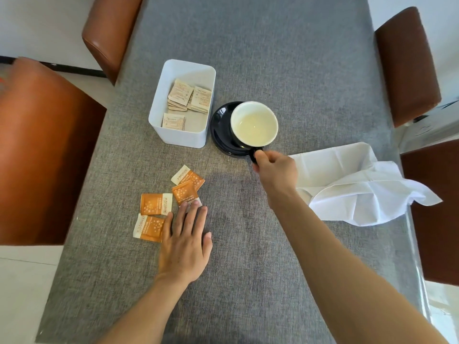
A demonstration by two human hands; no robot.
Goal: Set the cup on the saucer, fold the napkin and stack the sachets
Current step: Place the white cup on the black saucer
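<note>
Four glossy orange sachets [171,204] are lying loose on the grey woven counter [248,269], with the left hand [185,247] resting flat, fingers straight, touching the nearest. Right of the white bin [178,137], the right hand [275,170] is pinching the cup [253,125] handle, setting it off-centre on the dark round saucer [219,127]. Centring and releasing probably comes next; the crumpled white napkin [360,184] is lying unfolded, far right.
</note>
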